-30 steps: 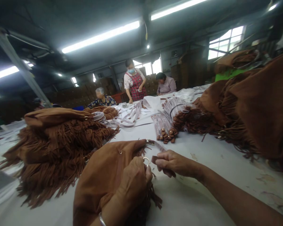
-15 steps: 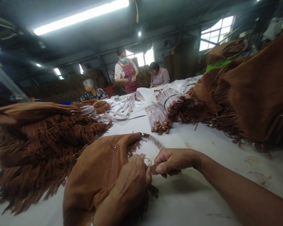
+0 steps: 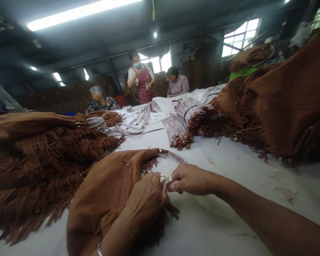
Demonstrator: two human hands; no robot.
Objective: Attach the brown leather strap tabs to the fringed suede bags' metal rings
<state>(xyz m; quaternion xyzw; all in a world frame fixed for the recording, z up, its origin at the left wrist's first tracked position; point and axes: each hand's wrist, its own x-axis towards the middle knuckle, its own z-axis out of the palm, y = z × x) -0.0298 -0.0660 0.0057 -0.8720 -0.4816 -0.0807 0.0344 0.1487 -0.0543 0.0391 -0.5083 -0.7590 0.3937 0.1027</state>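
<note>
A brown suede-like handbag (image 3: 98, 195) with fringe lies on the white table in front of me. My left hand (image 3: 148, 193), a bangle at its wrist, is closed at the bag's near end, around the base of a pale metal ring (image 3: 164, 179). Just right of the ring, my right hand (image 3: 190, 180) pinches the brown end of a strap (image 3: 177, 157) that is wrapped in clear plastic. The strap's far end meets the bag at a metal fitting (image 3: 161, 152). Fingers hide how the strap's near end sits against the ring.
Stacked fringed bags (image 3: 42, 160) lie left, and more brown bags (image 3: 288, 96) are heaped right. Bundled wrapped straps (image 3: 180, 133) lie beyond the handbag. Across the white table (image 3: 229, 213) are a standing person in a checked apron (image 3: 145, 85) and two other people. Scraps dot the right side.
My view has shifted slightly, and both hands stay at the ring and strap end. The standing person has raised one hand toward the chest.
</note>
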